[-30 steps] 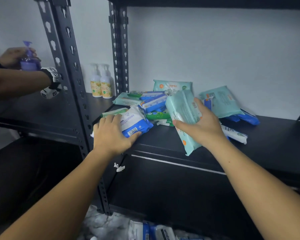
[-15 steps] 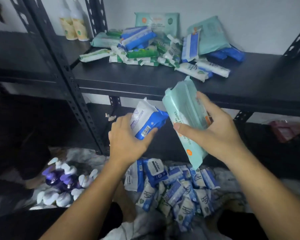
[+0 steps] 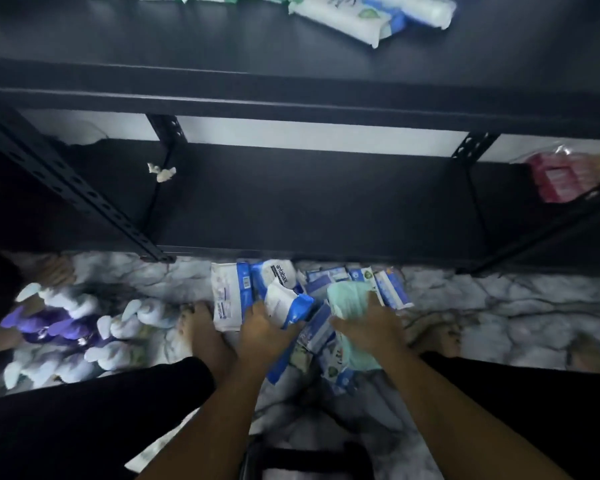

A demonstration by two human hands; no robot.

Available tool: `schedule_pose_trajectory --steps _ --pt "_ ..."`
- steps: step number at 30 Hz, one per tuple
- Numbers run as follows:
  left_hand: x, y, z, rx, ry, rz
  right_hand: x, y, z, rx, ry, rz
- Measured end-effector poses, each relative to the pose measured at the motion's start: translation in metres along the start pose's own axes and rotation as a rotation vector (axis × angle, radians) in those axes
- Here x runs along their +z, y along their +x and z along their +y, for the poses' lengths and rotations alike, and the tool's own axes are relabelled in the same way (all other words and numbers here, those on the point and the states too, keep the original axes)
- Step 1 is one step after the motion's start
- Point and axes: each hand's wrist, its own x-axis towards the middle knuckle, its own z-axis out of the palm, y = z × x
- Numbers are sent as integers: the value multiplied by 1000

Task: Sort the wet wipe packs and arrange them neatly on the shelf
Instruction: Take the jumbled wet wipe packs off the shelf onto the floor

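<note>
– Well, where are the 2 hands?
– Low down, over the marbled floor (image 3: 499, 306), just in front of the black rack. The left hand (image 3: 265, 332) grips a white-and-blue pack (image 3: 284, 301), fingers curled over its near end. The right hand (image 3: 369, 329) clutches a mint-green pack (image 3: 349, 301), fingers wrapped across its face, and the pack's lower end shows below the wrist.
– And the other wipes?
– A heap of wipe packs (image 3: 317, 329), mostly blue and white, lies on the floor under and between both hands. It runs from a flat white pack (image 3: 227, 299) just left of the left hand to blue ones just beyond the right hand. Motion blur hides whether the 2 held packs touch the heap.
– Anything on the shelves?
– Several loose packs (image 3: 368, 19) lie on the upper shelf (image 3: 222, 39) at the top edge of the view, well apart from the hands. The lower shelf (image 3: 309, 202) is a dark board between that shelf and the heap. A pink package (image 3: 561, 178) sits at the far right.
– What flanks the heap?
– 2 bare feet: the left foot (image 3: 201, 327) just beside the flat white pack, the right foot (image 3: 437, 336) right of the right hand. Purple bottles (image 3: 49, 325), blurred, lie on the floor far left.
</note>
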Motion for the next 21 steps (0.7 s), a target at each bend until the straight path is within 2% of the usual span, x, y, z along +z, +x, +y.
schedule_pose_trajectory --steps 2,4,7,11,14,17,21 --pt "18 0 3 27 -18 50 13 11 3 6 -7 35" --pt "33 1 0 142 26 106 25 20 12 -40 -80 14" --pt "47 4 -14 299 320 10 44 24 32 -108 -232 -94" --pt "45 9 -24 346 530 -37 51 22 37 -169 -269 -40" --pt "39 12 -23 374 553 -73 45 25 30 -144 -253 -76" --pt "32 11 -19 350 480 -108 38 26 29 -127 -275 -69" --pt "15 3 -2 361 377 -66 22 19 15 -139 -212 -27"
